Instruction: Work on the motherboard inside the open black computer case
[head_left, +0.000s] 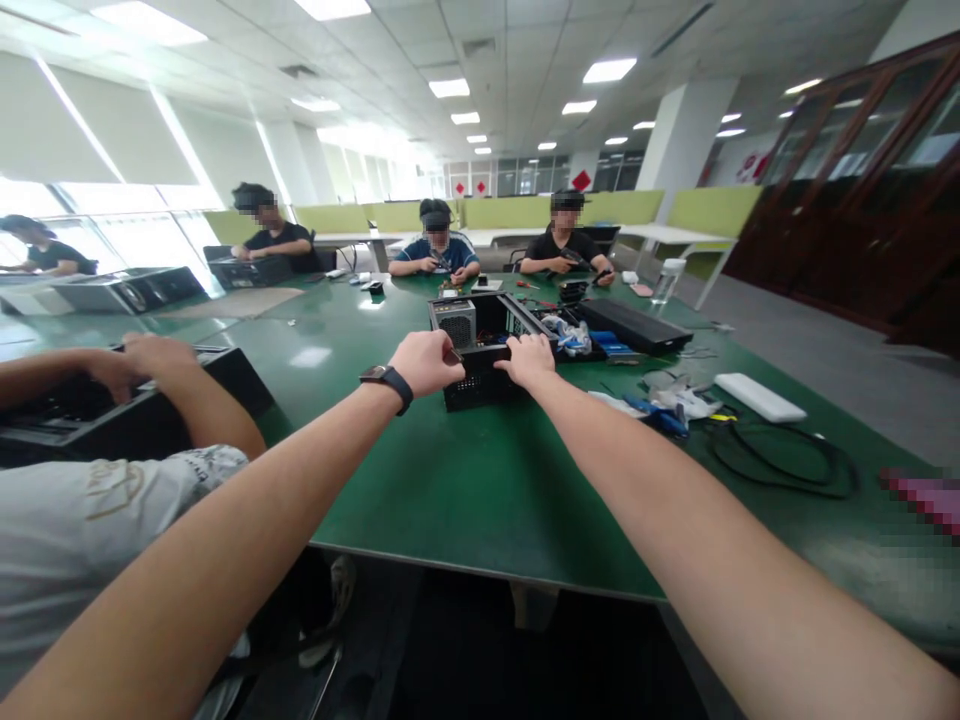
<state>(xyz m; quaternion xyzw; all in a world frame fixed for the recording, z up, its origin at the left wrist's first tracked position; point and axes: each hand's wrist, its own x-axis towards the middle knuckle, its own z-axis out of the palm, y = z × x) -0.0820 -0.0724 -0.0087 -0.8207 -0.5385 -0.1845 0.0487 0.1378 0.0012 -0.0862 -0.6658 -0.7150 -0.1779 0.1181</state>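
A black computer case [480, 390] lies on the green table, its upper side open. Inside its left part sits a grey power supply [456, 325] with a round vent grille. My left hand [429, 363], with a dark watch on the wrist, has its fingers closed at the case's near left edge; a small dark item shows at the fingertips, too small to name. My right hand [529, 358] rests on the near right edge of the case, fingers bent over the rim and thumb against the front.
Right of the case are a black panel [634, 326], blue and white bags [574, 336], a white box [760, 397] and a black cable [787, 470]. At left, a co-worker's hands reach into another case [97, 430]. Several people sit beyond.
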